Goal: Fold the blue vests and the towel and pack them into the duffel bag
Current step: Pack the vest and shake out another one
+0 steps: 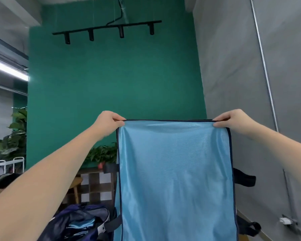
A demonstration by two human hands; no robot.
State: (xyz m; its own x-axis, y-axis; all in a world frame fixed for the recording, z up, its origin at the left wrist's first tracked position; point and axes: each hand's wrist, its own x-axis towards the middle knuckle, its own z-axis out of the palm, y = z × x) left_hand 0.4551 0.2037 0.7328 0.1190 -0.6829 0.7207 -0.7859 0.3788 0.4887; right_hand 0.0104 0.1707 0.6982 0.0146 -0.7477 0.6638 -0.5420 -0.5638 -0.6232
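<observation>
We face a green wall [111, 87], with a black track light [108, 29] of four spot lamps hanging at twelve o'clock. At three o'clock we see a grey wall [233, 66] with a metal conduit [264, 66] running down it. At nine o'clock leafy plants [16, 136] stand above a white rack [9, 164]. Near six o'clock we see a checkered cabinet [96, 186] and a wooden stool [76, 185].

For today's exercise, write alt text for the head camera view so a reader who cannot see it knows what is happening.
Two bare hands, left and right, pinch the top corners of a light blue vest with dark trim, holding it up before a green wall. Below left, an open dark duffel bag already holds folded blue fabric.
</observation>
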